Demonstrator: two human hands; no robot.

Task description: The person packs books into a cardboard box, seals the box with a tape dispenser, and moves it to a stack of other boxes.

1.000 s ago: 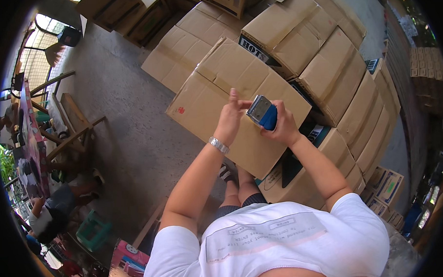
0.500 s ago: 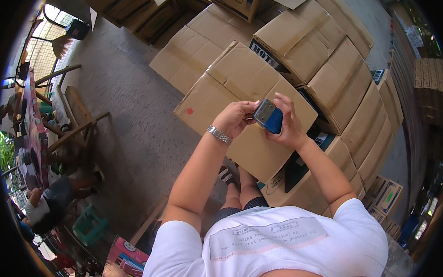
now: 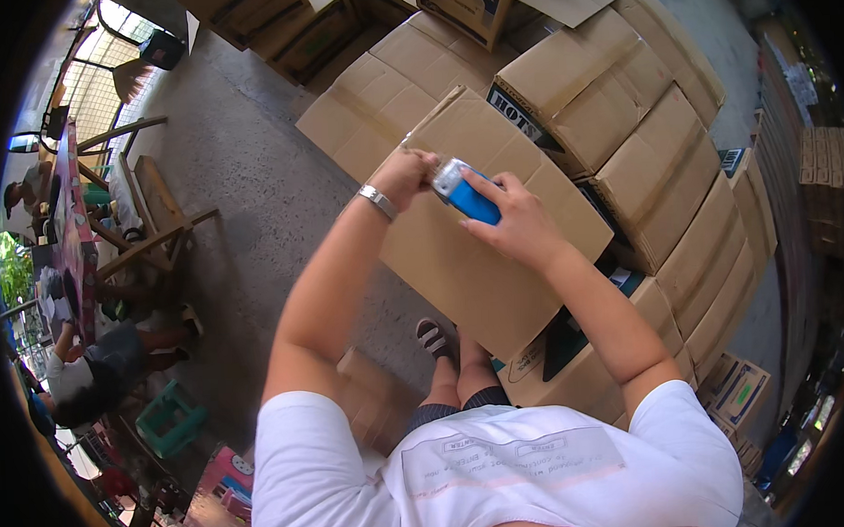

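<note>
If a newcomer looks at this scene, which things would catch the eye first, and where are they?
Probably first, near the middle, the blue and silver device in the right hand, above a large cardboard box; the left hand is close to its silver end. Next, perhaps, the taped cartons crowding the upper right. At the lower left, the green stool also stands out.

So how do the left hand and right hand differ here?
The right hand grips a blue tool; the left hand, blurred, is bunched beside the tool's silver end, contact unclear. The left wrist wears a silver band; the right wrist is bare. Both hands are over the same carton.
</note>
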